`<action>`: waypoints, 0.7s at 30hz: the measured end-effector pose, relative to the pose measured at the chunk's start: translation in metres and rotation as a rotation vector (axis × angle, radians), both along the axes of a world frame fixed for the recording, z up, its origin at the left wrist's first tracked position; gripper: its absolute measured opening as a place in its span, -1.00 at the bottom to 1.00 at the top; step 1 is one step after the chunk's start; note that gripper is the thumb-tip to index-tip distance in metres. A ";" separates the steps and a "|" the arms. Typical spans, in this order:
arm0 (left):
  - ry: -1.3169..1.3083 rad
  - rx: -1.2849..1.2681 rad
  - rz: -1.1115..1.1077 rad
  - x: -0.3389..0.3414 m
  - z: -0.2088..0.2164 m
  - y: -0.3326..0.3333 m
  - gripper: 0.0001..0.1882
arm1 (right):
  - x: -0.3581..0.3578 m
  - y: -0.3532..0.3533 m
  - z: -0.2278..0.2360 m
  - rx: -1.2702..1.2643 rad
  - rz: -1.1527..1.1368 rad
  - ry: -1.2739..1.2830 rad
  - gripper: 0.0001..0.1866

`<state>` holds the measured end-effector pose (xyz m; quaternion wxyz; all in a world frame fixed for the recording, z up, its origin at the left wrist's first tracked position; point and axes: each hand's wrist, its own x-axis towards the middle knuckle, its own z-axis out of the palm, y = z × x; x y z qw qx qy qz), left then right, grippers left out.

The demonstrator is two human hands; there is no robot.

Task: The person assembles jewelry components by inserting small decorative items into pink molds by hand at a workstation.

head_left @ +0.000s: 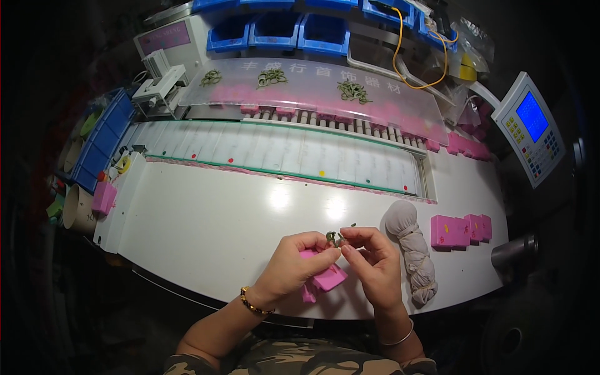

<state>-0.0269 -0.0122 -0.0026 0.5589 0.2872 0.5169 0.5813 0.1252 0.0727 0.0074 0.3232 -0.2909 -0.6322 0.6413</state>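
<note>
Near the front edge of the white table, my two hands meet at the fingertips. My left hand (294,262) is closed round a pink rubber-like block (330,279), part of which shows below the fingers. At its thumb and forefinger stands a small dark-green ring-shaped piece (331,237). My right hand (377,265) is closed in a pinch beside that piece, its fingertips touching a thin green part that I cannot make out fully. A tiny dark bit (353,225) lies just beyond the right fingers.
A grey knotted cloth roll (415,253) lies right of my right hand, with pink blocks (451,232) beyond it. Across the table runs a white roller conveyor (275,153). Green piles (354,92) sit on its clear cover. A keypad screen (530,128) stands at right.
</note>
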 end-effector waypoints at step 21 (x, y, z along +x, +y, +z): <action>0.774 0.405 0.257 0.006 -0.002 0.003 -0.88 | 0.000 0.000 0.006 -0.055 0.061 0.049 -0.73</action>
